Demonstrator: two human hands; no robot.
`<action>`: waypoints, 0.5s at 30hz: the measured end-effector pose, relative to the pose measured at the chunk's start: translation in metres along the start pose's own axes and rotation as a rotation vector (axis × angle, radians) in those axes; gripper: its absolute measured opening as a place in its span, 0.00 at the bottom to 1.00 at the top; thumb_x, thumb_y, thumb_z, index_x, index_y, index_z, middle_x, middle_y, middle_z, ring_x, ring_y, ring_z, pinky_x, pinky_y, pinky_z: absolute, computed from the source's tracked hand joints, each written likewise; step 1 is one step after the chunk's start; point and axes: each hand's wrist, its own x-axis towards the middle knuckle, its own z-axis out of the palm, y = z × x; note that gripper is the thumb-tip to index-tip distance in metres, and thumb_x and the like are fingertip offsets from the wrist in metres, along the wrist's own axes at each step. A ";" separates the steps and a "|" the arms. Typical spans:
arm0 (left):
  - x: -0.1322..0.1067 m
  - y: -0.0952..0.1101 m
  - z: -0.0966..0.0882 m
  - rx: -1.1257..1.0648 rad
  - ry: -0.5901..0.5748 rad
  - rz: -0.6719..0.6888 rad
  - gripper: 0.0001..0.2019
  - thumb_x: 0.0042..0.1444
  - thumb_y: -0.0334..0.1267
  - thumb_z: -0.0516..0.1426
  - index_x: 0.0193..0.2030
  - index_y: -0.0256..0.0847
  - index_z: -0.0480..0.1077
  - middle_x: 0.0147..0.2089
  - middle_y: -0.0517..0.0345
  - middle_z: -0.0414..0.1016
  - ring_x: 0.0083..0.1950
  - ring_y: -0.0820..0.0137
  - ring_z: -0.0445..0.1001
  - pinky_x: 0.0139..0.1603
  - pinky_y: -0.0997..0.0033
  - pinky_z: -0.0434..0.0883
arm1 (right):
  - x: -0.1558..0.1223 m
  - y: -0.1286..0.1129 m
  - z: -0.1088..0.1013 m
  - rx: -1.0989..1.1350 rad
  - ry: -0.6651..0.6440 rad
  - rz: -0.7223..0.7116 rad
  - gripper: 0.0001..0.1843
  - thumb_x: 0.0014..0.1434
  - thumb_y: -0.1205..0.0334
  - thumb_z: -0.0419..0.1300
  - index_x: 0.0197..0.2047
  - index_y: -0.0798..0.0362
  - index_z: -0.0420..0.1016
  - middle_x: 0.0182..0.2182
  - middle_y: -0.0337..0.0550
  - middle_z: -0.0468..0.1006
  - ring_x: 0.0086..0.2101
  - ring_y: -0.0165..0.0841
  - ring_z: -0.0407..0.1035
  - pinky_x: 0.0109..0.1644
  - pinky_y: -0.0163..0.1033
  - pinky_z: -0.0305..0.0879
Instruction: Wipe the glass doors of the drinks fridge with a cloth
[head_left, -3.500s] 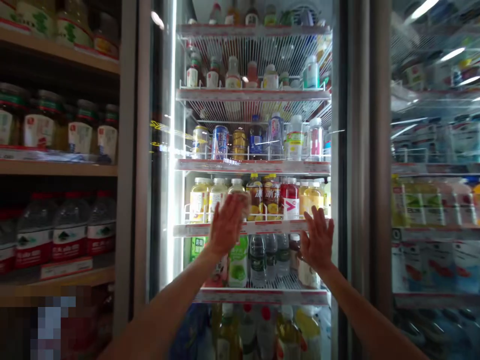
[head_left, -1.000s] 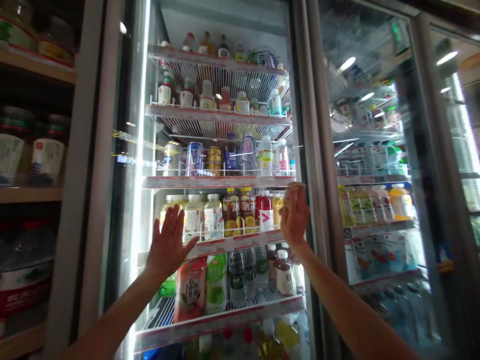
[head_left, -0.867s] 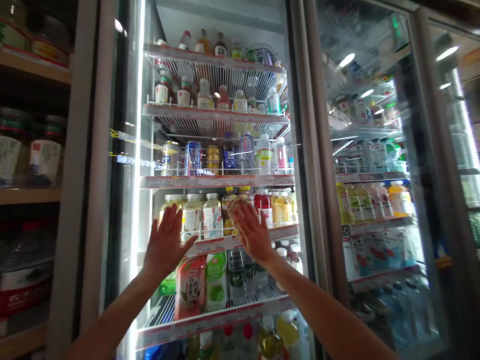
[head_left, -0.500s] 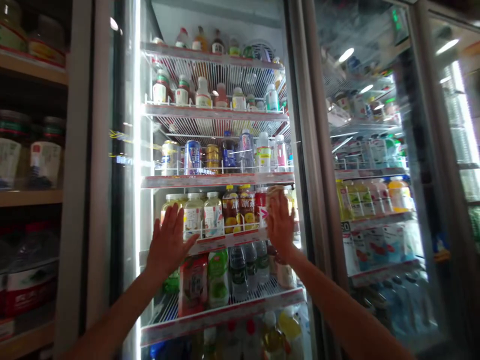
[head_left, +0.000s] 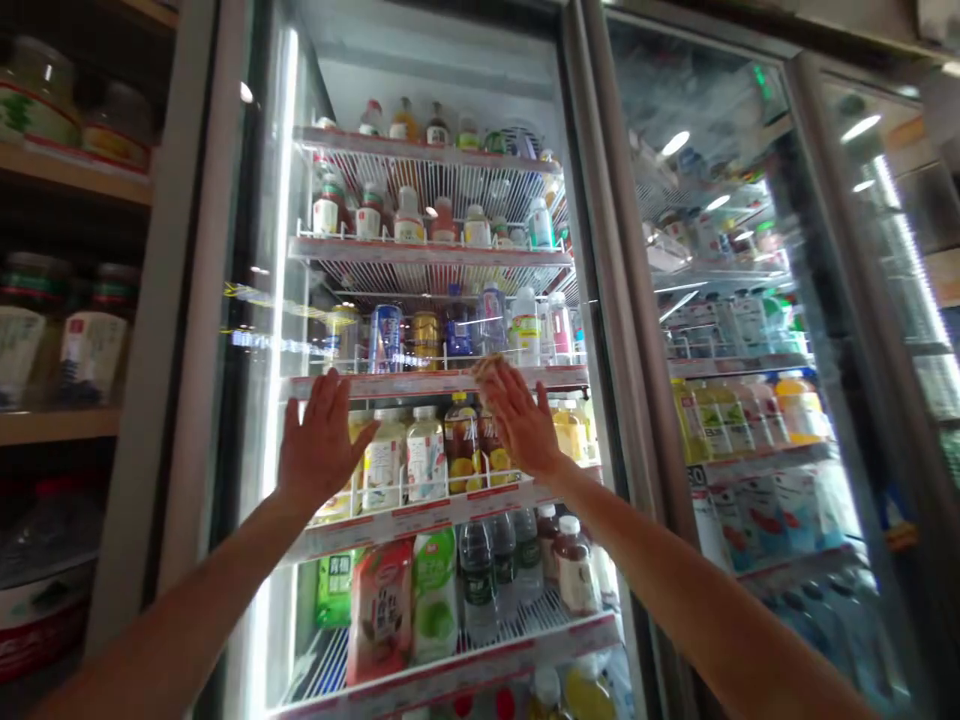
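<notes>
In the head view, both your hands are raised, palms toward the glass door (head_left: pixel 259 280) of a drinks cooler (head_left: pixel 180 330). Your left hand (head_left: pixel 322 440) has its fingers spread wide, holding nothing. Your right hand (head_left: pixel 521 420) is spread too, but its fingertips blur into a pale patch, so you cannot tell if they hold anything. Behind the glass, plastic juice bottles (head_left: pixel 426 455) stand in a wire rack (head_left: pixel 405 490), and water bottles (head_left: pixel 478 565) sit on the shelf (head_left: pixel 450 675) below.

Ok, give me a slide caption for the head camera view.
Left hand and right hand raised open at the glass door of a drinks cooler, bottled drinks behind.
</notes>
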 end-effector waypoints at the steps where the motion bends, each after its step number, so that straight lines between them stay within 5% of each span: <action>1: 0.001 0.001 0.002 -0.001 0.006 0.009 0.37 0.59 0.54 0.36 0.66 0.26 0.49 0.69 0.37 0.47 0.70 0.55 0.45 0.67 0.46 0.43 | -0.002 0.003 -0.001 -0.005 -0.018 -0.042 0.30 0.64 0.62 0.41 0.68 0.46 0.41 0.67 0.41 0.49 0.66 0.35 0.40 0.67 0.55 0.40; 7: -0.003 0.003 0.013 0.019 0.053 0.007 0.36 0.60 0.54 0.35 0.66 0.25 0.48 0.69 0.37 0.46 0.70 0.54 0.44 0.66 0.47 0.46 | 0.028 0.060 -0.006 -0.017 0.184 0.623 0.31 0.62 0.62 0.39 0.68 0.59 0.45 0.65 0.58 0.51 0.63 0.49 0.47 0.60 0.65 0.48; 9: -0.004 0.002 0.014 0.031 0.062 0.006 0.36 0.60 0.54 0.36 0.67 0.28 0.47 0.69 0.38 0.47 0.70 0.55 0.45 0.66 0.48 0.47 | 0.041 0.052 -0.002 0.005 0.198 0.575 0.31 0.62 0.62 0.40 0.68 0.56 0.45 0.66 0.54 0.51 0.64 0.47 0.46 0.61 0.64 0.47; 13: -0.002 -0.005 0.007 0.073 0.040 0.059 0.36 0.60 0.55 0.35 0.66 0.29 0.49 0.68 0.38 0.50 0.69 0.56 0.48 0.66 0.47 0.47 | 0.049 0.031 0.002 0.027 0.102 0.088 0.30 0.62 0.62 0.42 0.67 0.47 0.46 0.66 0.42 0.52 0.65 0.35 0.43 0.66 0.53 0.42; 15: 0.001 -0.008 0.001 0.093 0.016 0.085 0.35 0.60 0.54 0.35 0.65 0.28 0.51 0.68 0.39 0.51 0.69 0.56 0.49 0.66 0.47 0.46 | 0.055 0.037 0.000 0.022 0.103 0.143 0.29 0.62 0.61 0.42 0.67 0.48 0.48 0.66 0.43 0.53 0.65 0.36 0.45 0.66 0.55 0.42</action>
